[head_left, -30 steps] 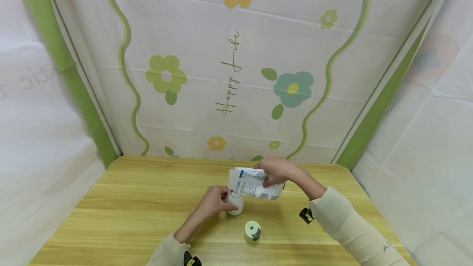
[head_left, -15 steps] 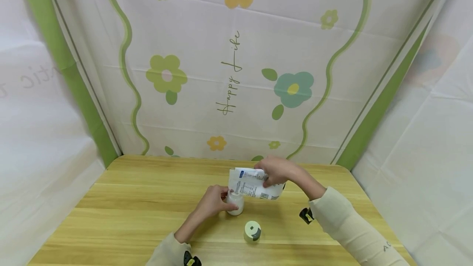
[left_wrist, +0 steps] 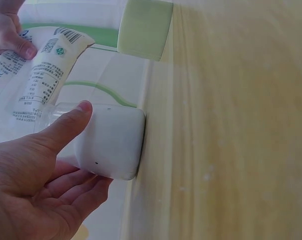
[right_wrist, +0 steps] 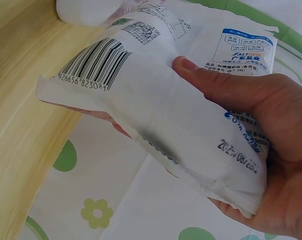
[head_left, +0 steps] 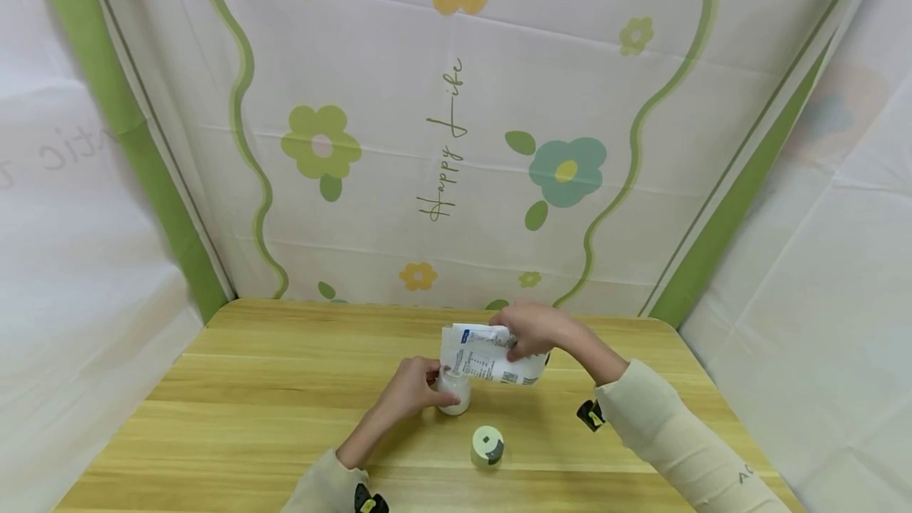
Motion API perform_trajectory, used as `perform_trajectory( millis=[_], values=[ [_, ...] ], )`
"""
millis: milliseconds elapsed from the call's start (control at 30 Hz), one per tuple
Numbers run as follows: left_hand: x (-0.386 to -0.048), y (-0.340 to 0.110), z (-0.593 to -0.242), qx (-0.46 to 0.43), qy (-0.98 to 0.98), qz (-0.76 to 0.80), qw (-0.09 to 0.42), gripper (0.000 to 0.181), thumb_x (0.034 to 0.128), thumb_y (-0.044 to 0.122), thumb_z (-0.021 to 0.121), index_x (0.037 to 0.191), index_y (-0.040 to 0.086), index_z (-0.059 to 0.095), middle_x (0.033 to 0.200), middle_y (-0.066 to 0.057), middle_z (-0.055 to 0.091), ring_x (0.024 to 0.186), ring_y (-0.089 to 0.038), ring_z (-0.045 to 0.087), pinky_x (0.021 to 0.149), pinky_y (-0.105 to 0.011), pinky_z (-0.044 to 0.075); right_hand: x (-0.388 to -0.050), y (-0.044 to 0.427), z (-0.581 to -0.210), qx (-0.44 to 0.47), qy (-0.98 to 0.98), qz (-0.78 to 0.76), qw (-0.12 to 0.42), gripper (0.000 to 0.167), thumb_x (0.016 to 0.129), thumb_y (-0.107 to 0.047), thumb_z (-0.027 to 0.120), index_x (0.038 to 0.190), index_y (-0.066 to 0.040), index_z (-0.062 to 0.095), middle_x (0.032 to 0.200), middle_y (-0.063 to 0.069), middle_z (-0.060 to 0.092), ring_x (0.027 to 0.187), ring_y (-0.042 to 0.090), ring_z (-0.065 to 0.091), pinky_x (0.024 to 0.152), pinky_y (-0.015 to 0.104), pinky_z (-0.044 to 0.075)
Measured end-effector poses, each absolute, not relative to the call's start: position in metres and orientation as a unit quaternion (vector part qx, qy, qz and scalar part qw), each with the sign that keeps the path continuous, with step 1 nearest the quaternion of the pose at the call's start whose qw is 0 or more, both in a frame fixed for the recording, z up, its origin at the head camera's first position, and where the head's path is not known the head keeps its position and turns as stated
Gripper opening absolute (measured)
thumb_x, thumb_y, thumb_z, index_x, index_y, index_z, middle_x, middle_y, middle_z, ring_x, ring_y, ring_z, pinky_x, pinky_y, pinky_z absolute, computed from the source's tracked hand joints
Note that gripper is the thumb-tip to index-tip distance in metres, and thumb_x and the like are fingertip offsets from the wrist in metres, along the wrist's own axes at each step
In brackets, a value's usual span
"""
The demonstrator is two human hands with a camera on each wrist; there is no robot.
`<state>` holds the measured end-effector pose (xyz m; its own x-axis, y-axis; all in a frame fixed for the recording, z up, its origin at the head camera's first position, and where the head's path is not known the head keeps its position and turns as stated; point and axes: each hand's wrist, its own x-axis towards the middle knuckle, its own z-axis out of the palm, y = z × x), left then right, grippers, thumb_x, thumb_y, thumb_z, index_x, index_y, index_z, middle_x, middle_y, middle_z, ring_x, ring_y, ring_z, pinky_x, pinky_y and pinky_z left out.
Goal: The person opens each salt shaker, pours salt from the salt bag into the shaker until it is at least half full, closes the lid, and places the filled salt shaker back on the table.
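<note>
From here, the right hand [head_left: 534, 328] grips a soft, sagging bag [head_left: 480, 356] over the mouth of a jar [head_left: 456, 397], which the left hand [head_left: 408, 388] holds upright on the wood-grain desk [head_left: 249, 394]. The bag should slump, so it's best held round its body; the jar seems stiff and slick, best taken by its sides. Flowered cloth [head_left: 385, 62] hangs behind.
</note>
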<state>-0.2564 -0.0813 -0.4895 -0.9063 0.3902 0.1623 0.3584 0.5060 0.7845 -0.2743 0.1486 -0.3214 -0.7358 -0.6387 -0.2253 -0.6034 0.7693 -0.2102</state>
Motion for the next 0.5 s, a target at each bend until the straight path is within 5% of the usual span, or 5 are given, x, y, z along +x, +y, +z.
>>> perform_trajectory(
  millis=[500],
  values=[
    [-0.2521,-0.081,-0.4838,0.214,0.866,0.452,0.018,0.034,0.073,0.02,0.089,0.1,0.007,0.075,0.09,-0.002,0.074,0.073,-0.01,0.055,0.062,-0.018,0.045,-0.2746,0.1492,-0.3218,-0.329,0.932,-0.061,0.14,0.03,0.078,-0.003,0.082,0.106,-0.009,0.071,0.091,0.002,0.073,0.073,0.011,0.066,0.062,0.025,0.057]
  ],
)
